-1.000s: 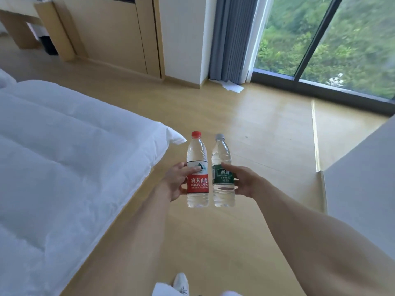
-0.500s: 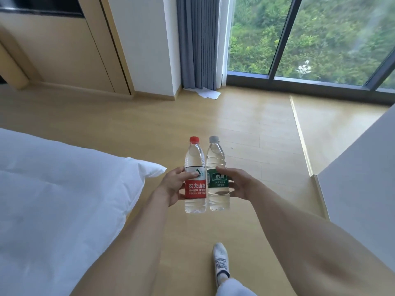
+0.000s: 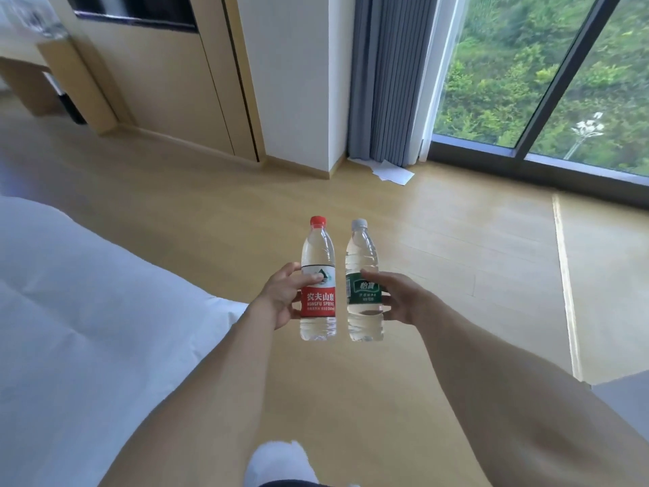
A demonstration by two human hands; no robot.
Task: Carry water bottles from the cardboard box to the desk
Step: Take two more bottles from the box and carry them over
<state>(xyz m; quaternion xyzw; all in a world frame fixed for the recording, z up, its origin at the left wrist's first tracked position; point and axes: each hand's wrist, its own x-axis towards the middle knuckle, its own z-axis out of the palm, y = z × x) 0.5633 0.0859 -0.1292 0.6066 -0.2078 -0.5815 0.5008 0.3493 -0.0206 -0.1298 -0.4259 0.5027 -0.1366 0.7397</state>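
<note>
While a white bed (image 3: 87, 311) filled the left side, the left hand (image 3: 281, 298) gripped the red-labelled bottle (image 3: 318, 281) upright over the wooden floor (image 3: 439, 258); just beside it, apart, the right hand (image 3: 400, 298) curled round the green-labelled bottle (image 3: 363, 286), also upright.

2 clear water bottles are held upright side by side over the wooden floor, a narrow gap between them; the red-capped Nongfu Spring bottle (image 3: 318, 279) on the left; the white-capped, green-labelled bottle (image 3: 363, 282) on the right.
</note>
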